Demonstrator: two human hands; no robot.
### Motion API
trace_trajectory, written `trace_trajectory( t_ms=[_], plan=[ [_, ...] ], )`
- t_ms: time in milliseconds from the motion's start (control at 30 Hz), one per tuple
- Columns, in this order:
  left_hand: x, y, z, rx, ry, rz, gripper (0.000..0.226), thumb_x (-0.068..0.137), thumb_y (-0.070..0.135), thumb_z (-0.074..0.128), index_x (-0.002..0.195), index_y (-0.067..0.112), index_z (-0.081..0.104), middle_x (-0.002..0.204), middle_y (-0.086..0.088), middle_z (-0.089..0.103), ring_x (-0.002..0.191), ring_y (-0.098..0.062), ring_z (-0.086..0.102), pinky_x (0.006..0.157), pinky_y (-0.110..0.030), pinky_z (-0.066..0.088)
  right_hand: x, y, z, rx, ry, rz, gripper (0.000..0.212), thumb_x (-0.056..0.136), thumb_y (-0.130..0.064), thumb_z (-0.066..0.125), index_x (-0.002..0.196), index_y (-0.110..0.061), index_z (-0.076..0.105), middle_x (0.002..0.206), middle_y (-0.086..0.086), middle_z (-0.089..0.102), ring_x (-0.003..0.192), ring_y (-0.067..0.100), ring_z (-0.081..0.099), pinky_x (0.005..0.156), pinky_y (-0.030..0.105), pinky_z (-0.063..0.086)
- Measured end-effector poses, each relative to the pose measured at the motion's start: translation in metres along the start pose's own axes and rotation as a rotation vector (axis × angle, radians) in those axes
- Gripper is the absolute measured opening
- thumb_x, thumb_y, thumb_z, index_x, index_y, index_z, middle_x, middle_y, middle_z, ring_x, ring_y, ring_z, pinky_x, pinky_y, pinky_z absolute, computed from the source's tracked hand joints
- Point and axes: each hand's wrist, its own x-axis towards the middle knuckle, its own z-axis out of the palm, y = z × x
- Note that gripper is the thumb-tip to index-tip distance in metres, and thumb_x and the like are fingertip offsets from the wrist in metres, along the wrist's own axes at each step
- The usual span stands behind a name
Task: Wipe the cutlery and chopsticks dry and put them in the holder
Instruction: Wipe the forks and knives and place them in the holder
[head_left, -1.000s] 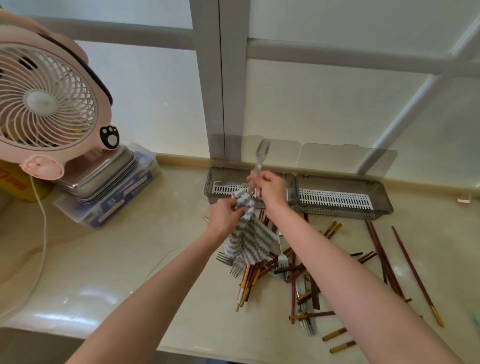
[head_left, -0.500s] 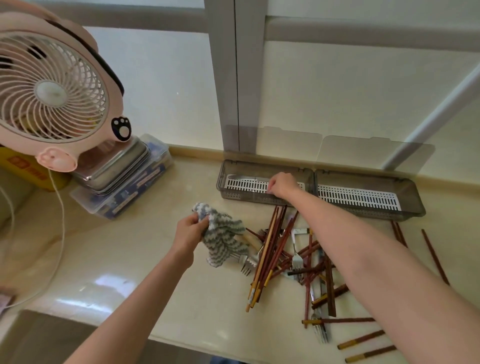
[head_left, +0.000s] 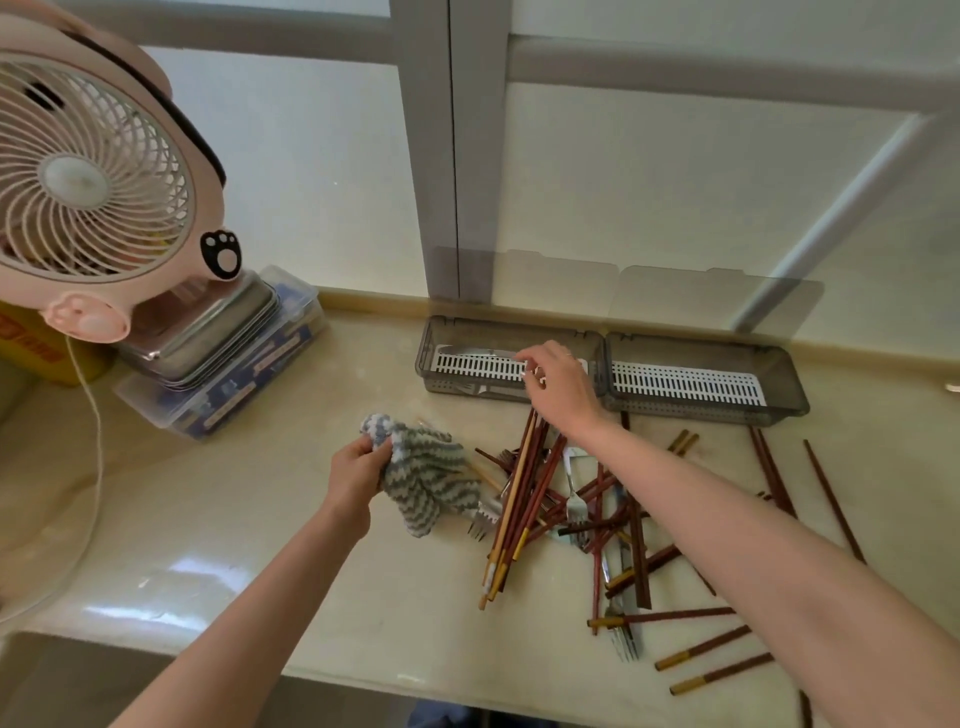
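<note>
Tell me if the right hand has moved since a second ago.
Yes. The right hand has dropped from above the cloth down to the left compartment of the holder.

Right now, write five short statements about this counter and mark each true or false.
1. The left hand grips the grey-and-white striped cloth. True.
2. The right hand rests on the red-brown wooden chopsticks. False: it is at the left section of the grey translucent plastic holder.
3. Every chopstick is in the holder. False: they lie scattered on the cream counter.
4. A pink round fan stands at the left. True.
5. Silver metal forks lie among the chopsticks. True.
</note>
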Motion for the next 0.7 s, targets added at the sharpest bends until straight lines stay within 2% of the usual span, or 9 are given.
trace_trajectory(
  t_ms=[67, 167, 267, 333, 467, 533, 633, 700],
  plan=[
    [0.000, -0.005, -0.002, -0.034, 0.045, -0.028, 0.011, 0.094, 0.010, 0.051, 0.098, 0.006, 0.061, 0.088, -0.008, 0.063, 0.080, -0.022, 0.058, 0.066, -0.028, 0.048, -0.020, 0.005, -0.003, 0.005, -0.039, -0.039, 0.021, 0.090, -0.006, 0.052, 0.101, -0.017, 0.065, 0.100, -0.008, 0.058, 0.089, 0.006, 0.052, 0.085, 0.025, 0.046],
    [-0.001, -0.007, 0.004, -0.030, 0.050, -0.044, 0.017, 0.095, 0.010, 0.050, 0.082, 0.008, 0.061, 0.081, -0.008, 0.062, 0.075, -0.020, 0.057, 0.065, -0.029, 0.047, -0.048, 0.016, -0.003, -0.091, -0.285, -0.050, 0.024, 0.089, -0.008, 0.051, 0.090, -0.024, 0.069, 0.099, -0.009, 0.063, 0.097, 0.009, 0.051, 0.089, 0.036, 0.049],
    [-0.002, -0.005, 0.013, -0.018, 0.012, -0.047, 0.019, 0.095, 0.012, 0.049, 0.105, 0.003, 0.061, 0.094, -0.013, 0.063, 0.083, -0.024, 0.058, 0.069, -0.031, 0.048, -0.067, 0.014, 0.005, -0.152, -0.492, -0.177, 0.028, 0.090, -0.014, 0.052, 0.105, -0.029, 0.070, 0.120, -0.011, 0.059, 0.111, 0.009, 0.043, 0.100, 0.031, 0.036],
    [-0.003, -0.005, 0.017, -0.011, -0.006, -0.049, 0.025, 0.095, 0.013, 0.048, 0.115, 0.002, 0.059, 0.104, -0.016, 0.062, 0.090, -0.026, 0.057, 0.073, -0.032, 0.046, -0.072, 0.011, 0.009, -0.219, -0.574, -0.231, 0.028, 0.091, -0.018, 0.050, 0.108, -0.029, 0.069, 0.124, -0.008, 0.056, 0.116, 0.012, 0.041, 0.103, 0.034, 0.029],
    [-0.005, -0.004, 0.016, -0.016, -0.009, -0.043, 0.028, 0.095, 0.013, 0.049, 0.120, 0.001, 0.057, 0.112, -0.017, 0.062, 0.093, -0.026, 0.057, 0.073, -0.031, 0.046, -0.074, 0.016, 0.000, -0.313, -0.520, -0.173, 0.025, 0.090, -0.020, 0.047, 0.097, -0.022, 0.070, 0.107, -0.003, 0.059, 0.107, 0.014, 0.044, 0.103, 0.036, 0.031],
    [-0.006, -0.005, 0.015, -0.015, -0.006, -0.047, 0.027, 0.095, 0.012, 0.049, 0.118, 0.000, 0.058, 0.109, -0.017, 0.063, 0.090, -0.026, 0.058, 0.074, -0.032, 0.046, -0.075, 0.017, -0.001, -0.368, -0.508, -0.181, 0.025, 0.091, -0.022, 0.045, 0.098, -0.022, 0.069, 0.106, -0.002, 0.059, 0.106, 0.015, 0.044, 0.103, 0.038, 0.031],
    [-0.009, -0.006, 0.015, -0.004, -0.029, -0.041, 0.016, 0.095, 0.010, 0.048, 0.098, 0.004, 0.063, 0.092, -0.013, 0.064, 0.078, -0.021, 0.059, 0.063, -0.029, 0.048, -0.075, 0.010, 0.006, -0.406, -0.496, -0.225, 0.025, 0.094, -0.021, 0.045, 0.108, -0.023, 0.065, 0.109, -0.001, 0.059, 0.111, 0.017, 0.045, 0.104, 0.039, 0.031],
    [-0.011, -0.007, 0.017, 0.019, -0.058, -0.038, 0.019, 0.095, 0.010, 0.047, 0.084, 0.011, 0.062, 0.086, -0.011, 0.063, 0.075, -0.020, 0.059, 0.061, -0.029, 0.048, -0.073, 0.005, 0.012, -0.419, -0.522, -0.235, 0.024, 0.092, -0.019, 0.050, 0.113, -0.023, 0.061, 0.112, 0.001, 0.058, 0.114, 0.019, 0.045, 0.104, 0.039, 0.031]
  ],
)
